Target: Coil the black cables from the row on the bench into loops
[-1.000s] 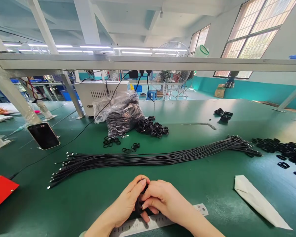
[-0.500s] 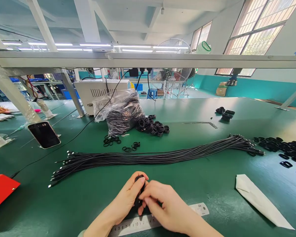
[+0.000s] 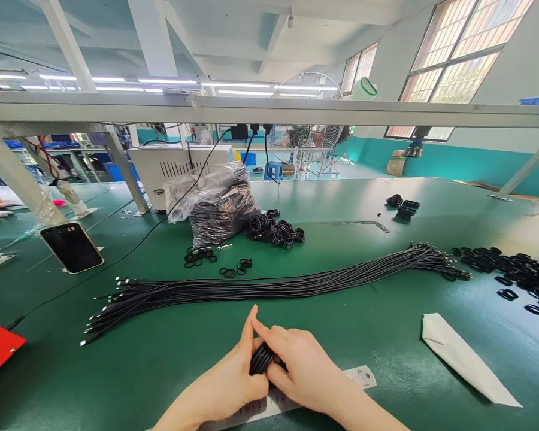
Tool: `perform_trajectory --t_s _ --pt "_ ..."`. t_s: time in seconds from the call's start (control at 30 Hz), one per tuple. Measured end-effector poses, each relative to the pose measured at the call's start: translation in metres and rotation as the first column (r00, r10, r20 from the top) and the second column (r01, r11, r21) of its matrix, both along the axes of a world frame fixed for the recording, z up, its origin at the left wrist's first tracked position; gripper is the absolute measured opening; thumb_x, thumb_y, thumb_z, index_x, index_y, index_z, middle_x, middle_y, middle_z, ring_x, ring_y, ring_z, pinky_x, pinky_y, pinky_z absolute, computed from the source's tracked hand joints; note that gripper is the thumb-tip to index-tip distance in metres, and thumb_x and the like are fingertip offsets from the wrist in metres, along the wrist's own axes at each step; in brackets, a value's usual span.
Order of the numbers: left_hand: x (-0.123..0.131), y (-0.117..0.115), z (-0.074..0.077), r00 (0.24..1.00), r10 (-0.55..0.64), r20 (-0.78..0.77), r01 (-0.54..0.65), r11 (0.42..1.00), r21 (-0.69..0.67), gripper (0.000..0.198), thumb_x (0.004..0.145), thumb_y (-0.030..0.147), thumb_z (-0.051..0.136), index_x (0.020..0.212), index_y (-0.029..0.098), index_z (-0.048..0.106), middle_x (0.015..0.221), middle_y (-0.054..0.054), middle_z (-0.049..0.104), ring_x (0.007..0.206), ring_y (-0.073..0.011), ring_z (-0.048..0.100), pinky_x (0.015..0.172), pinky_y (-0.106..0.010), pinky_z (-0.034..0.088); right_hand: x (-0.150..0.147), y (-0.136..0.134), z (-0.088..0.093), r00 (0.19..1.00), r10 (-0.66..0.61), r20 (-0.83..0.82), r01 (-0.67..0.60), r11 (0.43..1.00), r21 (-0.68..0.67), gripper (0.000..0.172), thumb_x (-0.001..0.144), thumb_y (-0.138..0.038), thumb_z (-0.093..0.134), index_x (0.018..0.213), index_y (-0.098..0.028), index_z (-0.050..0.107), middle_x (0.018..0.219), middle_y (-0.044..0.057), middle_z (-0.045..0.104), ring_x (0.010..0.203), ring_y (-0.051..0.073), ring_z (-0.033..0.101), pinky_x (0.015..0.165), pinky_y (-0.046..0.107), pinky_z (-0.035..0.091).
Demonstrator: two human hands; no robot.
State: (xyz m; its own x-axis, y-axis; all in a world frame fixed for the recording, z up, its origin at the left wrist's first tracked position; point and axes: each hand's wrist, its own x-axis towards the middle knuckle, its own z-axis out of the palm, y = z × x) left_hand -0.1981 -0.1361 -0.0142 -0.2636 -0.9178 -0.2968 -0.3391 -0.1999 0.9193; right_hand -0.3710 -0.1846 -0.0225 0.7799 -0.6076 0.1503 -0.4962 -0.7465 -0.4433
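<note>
Near the front middle of the green table, a small coiled black cable is held between both hands. My left hand grips it from the left, and my right hand holds it from the right. Their index fingertips meet above the coil. Under the hands lies a metal ruler, partly covered. Beyond them a long bundle of straight black cables stretches across the table. Small black rings lie behind the bundle's left part.
A plastic bag of black items stands by a white machine. Coiled pieces lie beside it. There are a phone, a red object, folded white paper and black loops. A metal rail crosses above.
The coil has turned and now shows its side between the hands. My index fingers have risen and come together at the tips. The view has shifted slightly.
</note>
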Motion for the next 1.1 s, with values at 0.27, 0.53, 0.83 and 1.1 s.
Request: perform_trajectory --t_s 0.27,0.53,0.83,1.1 --pt "-0.019 -0.006 -0.003 0.982 0.169 0.084 -0.16 0.981 -0.108 0.069 0.072 0.011 0.048 0.14 0.015 0.035 0.12 -0.011 0.063 0.11 -0.0219 0.058 0.095 -0.031 0.041 0.014 0.007 -0.021 0.974 -0.219 0.049 0.224 0.957 -0.181 0.044 0.082 -0.001 0.041 0.123 -0.011 0.052 0.102 0.011 0.069 0.078 0.021 0.062 0.07 0.032 0.044" --pt "-0.021 -0.007 -0.024 0.873 0.332 0.357 -0.22 0.922 -0.32 0.015 0.075 0.012 0.047 0.083 0.024 0.053 0.084 -0.005 0.068 0.08 -0.0251 0.063 0.072 -0.031 0.04 0.023 0.01 -0.034 0.931 -0.317 0.183 0.358 0.893 -0.272 0.032 0.084 -0.001 0.036 0.104 -0.017 0.054 0.085 0.007 0.065 0.069 0.02 0.058 0.066 0.032 0.043" --pt "-0.005 -0.012 -0.014 0.838 0.336 0.431 -0.146 0.897 -0.416 0.014 0.08 0.013 0.04 0.081 0.025 0.049 0.081 -0.001 0.059 0.071 -0.0204 0.053 0.065 -0.028 0.032 0.011 0.006 -0.009 0.931 -0.139 0.339 0.01 0.935 0.354 0.031 0.087 -0.008 0.04 0.114 -0.021 0.043 0.089 0.001 0.059 0.072 0.014 0.054 0.067 0.024 0.042" --pt "-0.002 -0.016 -0.019 0.899 0.234 0.37 -0.079 0.918 -0.39 0.008 0.075 0.016 0.048 0.073 0.024 0.052 0.072 0.001 0.057 0.066 -0.018 0.05 0.064 -0.027 0.034 -0.004 -0.006 0.008 0.947 -0.08 0.311 -0.115 0.819 0.561 0.014 0.095 -0.032 0.045 0.087 -0.021 0.047 0.085 -0.001 0.053 0.076 0.014 0.046 0.071 0.025 0.041"
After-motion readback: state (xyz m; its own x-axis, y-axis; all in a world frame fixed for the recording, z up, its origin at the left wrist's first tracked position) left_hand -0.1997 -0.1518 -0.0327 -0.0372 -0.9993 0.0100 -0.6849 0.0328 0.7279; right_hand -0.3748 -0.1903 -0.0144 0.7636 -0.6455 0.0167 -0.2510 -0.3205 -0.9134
